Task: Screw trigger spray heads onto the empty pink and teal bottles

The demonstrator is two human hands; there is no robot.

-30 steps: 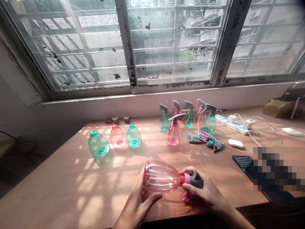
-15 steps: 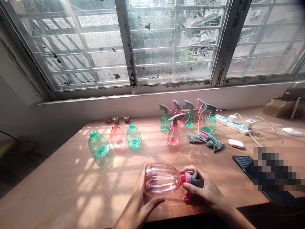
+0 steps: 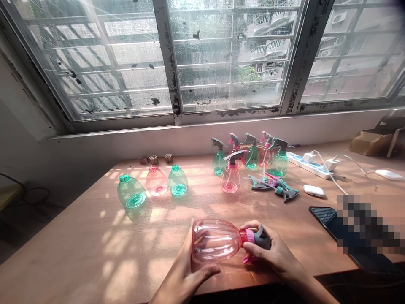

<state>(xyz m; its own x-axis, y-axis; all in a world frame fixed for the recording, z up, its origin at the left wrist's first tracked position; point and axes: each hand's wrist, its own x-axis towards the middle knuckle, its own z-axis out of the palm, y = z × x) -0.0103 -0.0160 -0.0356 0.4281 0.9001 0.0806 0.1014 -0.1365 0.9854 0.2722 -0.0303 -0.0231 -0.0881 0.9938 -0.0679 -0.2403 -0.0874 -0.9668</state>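
Observation:
A clear pink bottle (image 3: 215, 241) lies on its side just above the table's near edge, base to the left. My left hand (image 3: 186, 270) cups its body from below and behind, fingers curled round it. My right hand (image 3: 272, 253) is closed on the grey and pink spray head (image 3: 257, 240) seated on the bottle's neck, thumb and fingers round the pink collar.
Three capless bottles (image 3: 155, 182), two green and one pink, stand at the left of the wooden table (image 3: 95, 236). Several finished spray bottles (image 3: 249, 158) stand at the back, loose spray heads (image 3: 274, 185) beside them. A power strip (image 3: 308, 164), white mouse (image 3: 314, 191) and dark keyboard (image 3: 325, 217) lie right.
The bottle has turned slightly in my hands and its base has tipped a little lower toward the table. My right hand stays on the spray head.

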